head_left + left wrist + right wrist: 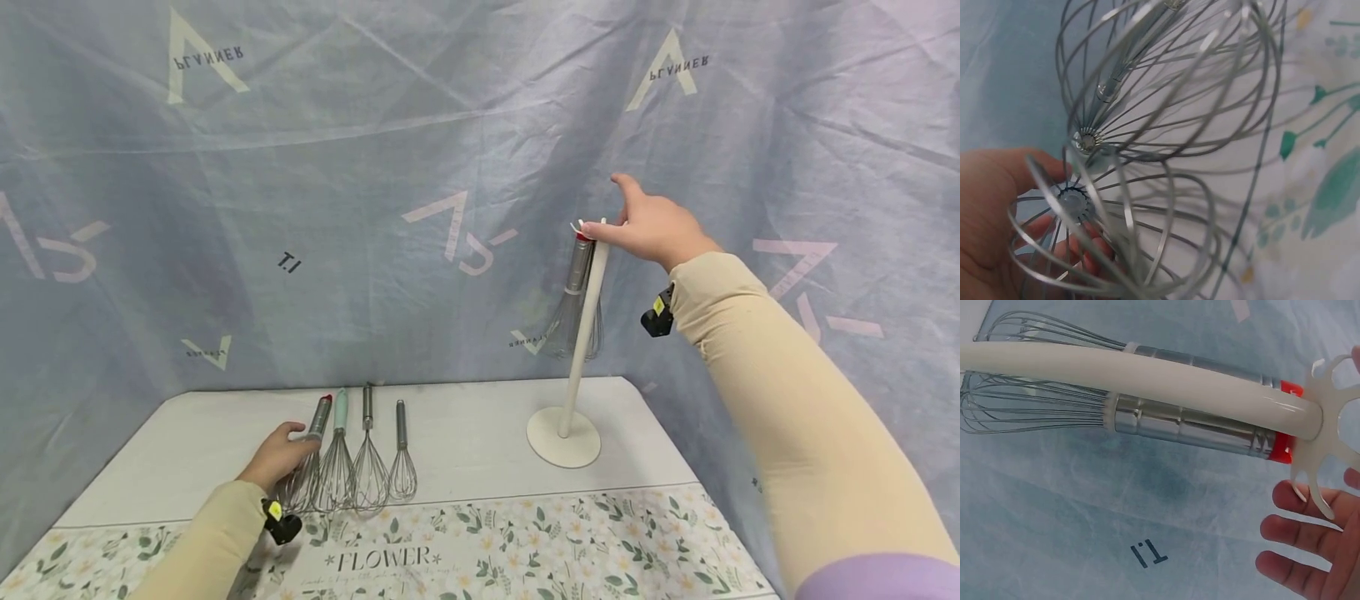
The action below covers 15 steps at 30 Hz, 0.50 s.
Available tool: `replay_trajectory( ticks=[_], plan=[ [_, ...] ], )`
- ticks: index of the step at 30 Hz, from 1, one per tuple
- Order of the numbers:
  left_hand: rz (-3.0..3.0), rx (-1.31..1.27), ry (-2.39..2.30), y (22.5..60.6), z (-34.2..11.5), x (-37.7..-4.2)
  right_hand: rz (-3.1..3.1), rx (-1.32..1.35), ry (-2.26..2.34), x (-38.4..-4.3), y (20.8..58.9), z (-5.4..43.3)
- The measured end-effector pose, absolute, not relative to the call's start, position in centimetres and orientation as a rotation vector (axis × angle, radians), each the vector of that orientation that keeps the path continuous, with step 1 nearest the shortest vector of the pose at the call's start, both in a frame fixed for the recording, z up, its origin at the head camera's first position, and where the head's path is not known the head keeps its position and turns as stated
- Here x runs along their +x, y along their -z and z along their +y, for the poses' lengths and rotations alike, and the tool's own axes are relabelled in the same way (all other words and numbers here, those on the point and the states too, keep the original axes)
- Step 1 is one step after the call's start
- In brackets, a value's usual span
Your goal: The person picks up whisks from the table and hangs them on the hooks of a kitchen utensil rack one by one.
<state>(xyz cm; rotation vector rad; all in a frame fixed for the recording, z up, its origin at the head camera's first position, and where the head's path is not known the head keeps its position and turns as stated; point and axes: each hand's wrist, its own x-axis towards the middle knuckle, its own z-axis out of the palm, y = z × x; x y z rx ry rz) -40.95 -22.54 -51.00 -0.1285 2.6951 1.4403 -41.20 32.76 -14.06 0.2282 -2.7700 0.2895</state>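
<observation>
My left hand point(281, 457) grips a wire whisk point(318, 421) with a silver handle and red end, the leftmost in a row on the table. In the left wrist view, thumb and fingers close around the neck of this whisk point(1075, 203). Beside it lie a mint-handled whisk point(341, 408), a silver-handled whisk point(367, 408) and a smaller grey-handled whisk point(401, 425). My right hand point(660, 227) is at the top of a white hook stand point(587, 325), its loosely straight fingers point(1297, 531) around the hooks. Two red-ended whisks point(1194, 425) hang from the stand.
The stand's round base point(543, 437) rests toward the right of the white table point(472, 417). Along the near side runs a floral cloth point(555, 542) printed with "FLOWER". A blue-grey curtain point(360, 208) hangs behind the table and at both sides.
</observation>
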Motion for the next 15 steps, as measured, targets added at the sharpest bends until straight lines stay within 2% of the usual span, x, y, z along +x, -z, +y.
replay_trajectory(
  ticks=[15],
  plan=[
    [2.829, -0.105, -1.206, 50.8, -22.0, -42.3, -2.795, 0.296, -0.347, -42.4, 15.2, 32.9]
  ],
)
